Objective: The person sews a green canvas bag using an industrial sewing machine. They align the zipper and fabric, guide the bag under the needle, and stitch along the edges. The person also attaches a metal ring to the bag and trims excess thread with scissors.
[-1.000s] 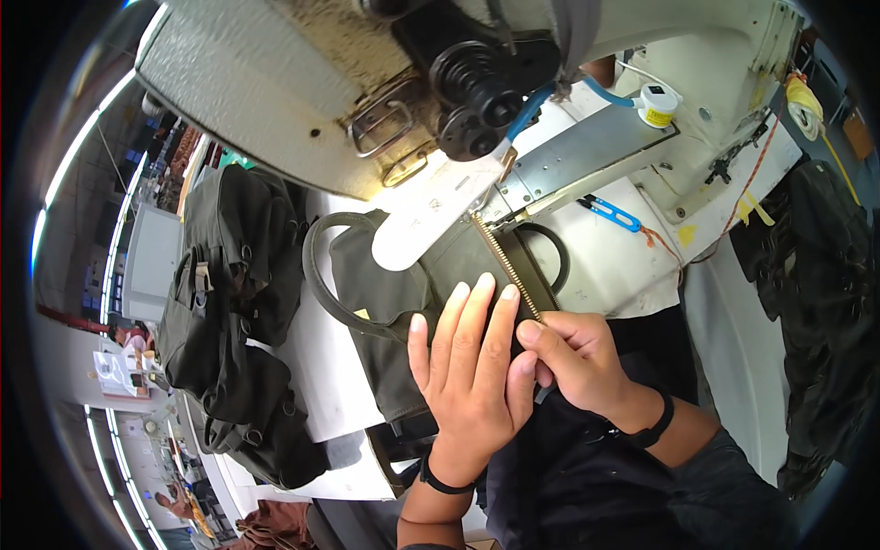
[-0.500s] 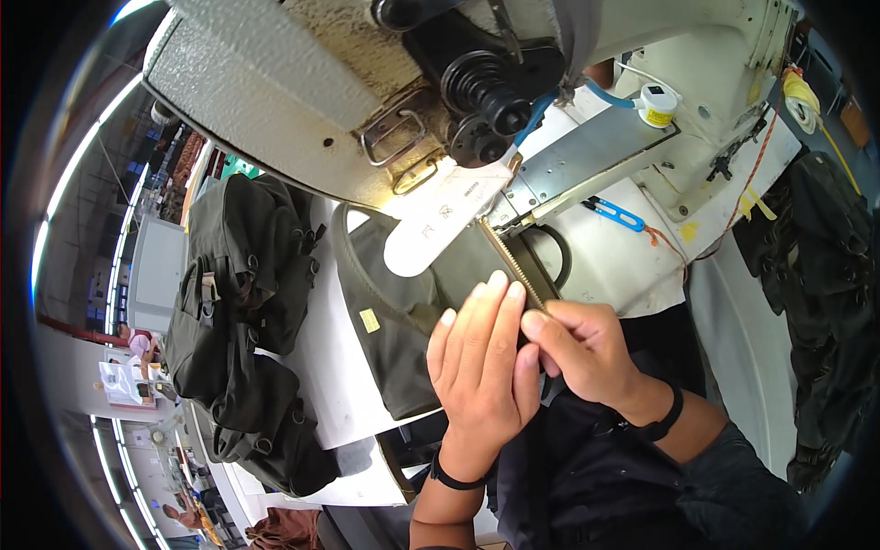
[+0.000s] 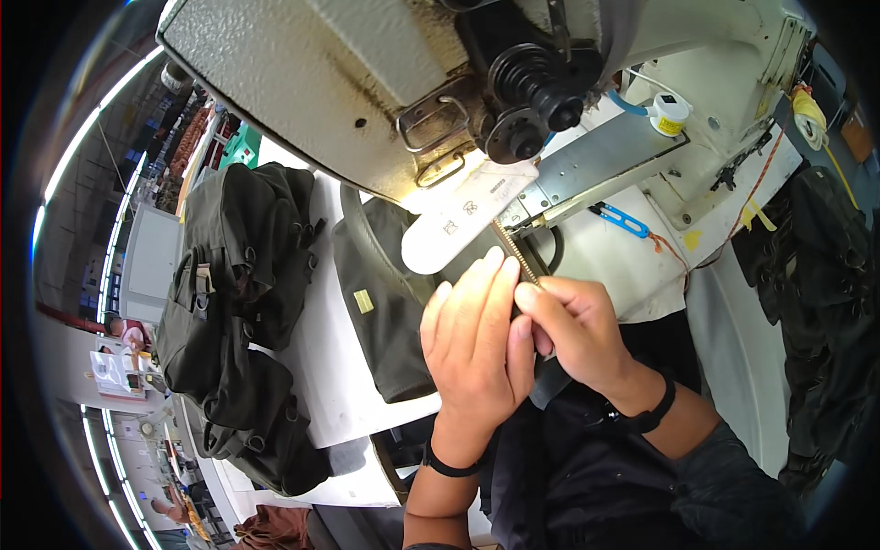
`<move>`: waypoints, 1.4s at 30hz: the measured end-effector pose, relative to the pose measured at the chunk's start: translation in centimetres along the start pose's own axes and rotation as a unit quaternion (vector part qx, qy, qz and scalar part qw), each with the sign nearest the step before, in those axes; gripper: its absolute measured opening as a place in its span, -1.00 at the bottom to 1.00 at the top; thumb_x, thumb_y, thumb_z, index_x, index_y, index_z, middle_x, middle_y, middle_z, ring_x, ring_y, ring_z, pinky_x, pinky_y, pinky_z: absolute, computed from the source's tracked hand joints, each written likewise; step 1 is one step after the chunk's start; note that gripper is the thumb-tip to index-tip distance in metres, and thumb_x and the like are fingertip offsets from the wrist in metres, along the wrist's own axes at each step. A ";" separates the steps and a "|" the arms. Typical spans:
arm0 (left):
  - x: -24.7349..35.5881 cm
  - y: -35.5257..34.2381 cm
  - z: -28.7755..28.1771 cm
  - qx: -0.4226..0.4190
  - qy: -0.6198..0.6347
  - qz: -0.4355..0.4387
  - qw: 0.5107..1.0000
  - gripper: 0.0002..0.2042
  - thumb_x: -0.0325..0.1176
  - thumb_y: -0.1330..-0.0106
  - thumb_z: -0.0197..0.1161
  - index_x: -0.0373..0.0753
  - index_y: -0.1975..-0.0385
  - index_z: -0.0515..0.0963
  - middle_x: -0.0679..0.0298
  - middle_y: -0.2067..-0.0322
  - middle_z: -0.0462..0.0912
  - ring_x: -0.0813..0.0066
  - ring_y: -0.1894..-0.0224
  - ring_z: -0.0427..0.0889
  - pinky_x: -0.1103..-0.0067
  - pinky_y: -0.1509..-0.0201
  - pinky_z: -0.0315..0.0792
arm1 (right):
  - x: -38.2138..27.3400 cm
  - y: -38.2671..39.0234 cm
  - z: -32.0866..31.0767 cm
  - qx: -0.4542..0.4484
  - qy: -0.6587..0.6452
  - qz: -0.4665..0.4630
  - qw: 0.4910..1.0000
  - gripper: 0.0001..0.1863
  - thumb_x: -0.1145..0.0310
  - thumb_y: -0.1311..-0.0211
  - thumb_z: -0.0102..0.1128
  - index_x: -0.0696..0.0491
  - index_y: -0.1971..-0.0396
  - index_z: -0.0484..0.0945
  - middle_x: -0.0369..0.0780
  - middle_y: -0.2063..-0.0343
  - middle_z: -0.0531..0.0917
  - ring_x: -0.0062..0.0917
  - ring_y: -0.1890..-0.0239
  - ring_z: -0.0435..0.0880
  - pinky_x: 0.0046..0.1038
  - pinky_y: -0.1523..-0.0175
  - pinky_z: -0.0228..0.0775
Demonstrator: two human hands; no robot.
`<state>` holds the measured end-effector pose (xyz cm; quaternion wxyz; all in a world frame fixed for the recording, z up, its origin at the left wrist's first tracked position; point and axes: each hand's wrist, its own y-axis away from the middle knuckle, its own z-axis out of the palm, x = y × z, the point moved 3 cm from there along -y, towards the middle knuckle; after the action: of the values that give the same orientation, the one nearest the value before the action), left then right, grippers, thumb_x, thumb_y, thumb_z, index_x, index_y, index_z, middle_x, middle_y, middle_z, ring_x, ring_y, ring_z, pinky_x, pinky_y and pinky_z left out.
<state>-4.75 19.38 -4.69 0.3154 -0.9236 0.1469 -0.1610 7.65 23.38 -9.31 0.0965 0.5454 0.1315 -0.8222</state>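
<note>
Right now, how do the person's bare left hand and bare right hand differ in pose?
The bare left hand is stretched over the dark olive fabric bag; the bare right hand is curled. The left hand lies left of the gold-toothed zipper; the right hand appears to pinch it. Both wear black wristbands.

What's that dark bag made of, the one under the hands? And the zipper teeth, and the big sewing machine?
The bag looks like cloth, maybe canvas or nylon: it's dull with soft folds. The zipper teeth seem to be metal, perhaps brass, because they're gold-coloured. The sewing machine looks like painted metal: its pale coat is bumpy and slightly shiny.
</note>
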 end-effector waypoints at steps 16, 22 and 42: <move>-3.8 -1.5 1.6 0.089 0.096 -0.012 0.991 -0.71 -0.44 -0.27 0.43 -0.37 0.04 0.66 0.04 0.06 0.72 0.02 -0.03 0.69 0.14 -0.31 0.47 | 0.1 -4.8 1.1 0.035 0.018 -0.015 0.999 -0.63 0.35 -0.56 0.17 0.12 0.55 0.60 -0.44 0.66 0.51 -0.84 0.60 0.35 -0.63 0.49 0.14; -3.4 -0.7 0.8 0.099 0.109 -0.017 0.989 -0.66 -0.45 -0.27 0.42 -0.34 -0.04 0.58 0.02 -0.07 0.67 0.01 -0.16 0.66 0.12 -0.37 0.44 | -0.7 -4.8 1.6 0.087 0.077 -0.014 0.993 -0.63 0.34 -0.56 0.18 0.18 0.51 0.65 -0.38 0.64 0.57 -0.82 0.61 0.41 -0.64 0.48 0.19; -3.8 -1.7 1.0 0.138 -0.010 0.040 0.990 -0.77 -0.53 -0.16 0.45 -0.18 0.17 0.71 0.35 0.16 0.79 0.38 0.11 0.73 0.39 -0.17 0.44 | -1.4 -4.0 -0.7 -0.021 0.017 0.013 1.000 -0.84 0.40 -0.49 0.26 0.15 0.23 0.76 -0.38 0.48 0.67 -0.80 0.46 0.50 -0.68 0.33 0.29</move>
<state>-7.53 22.65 -5.17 0.4474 -0.8664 0.1563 -0.1575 7.57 27.42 -7.86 0.1162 0.5584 0.1436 -0.8087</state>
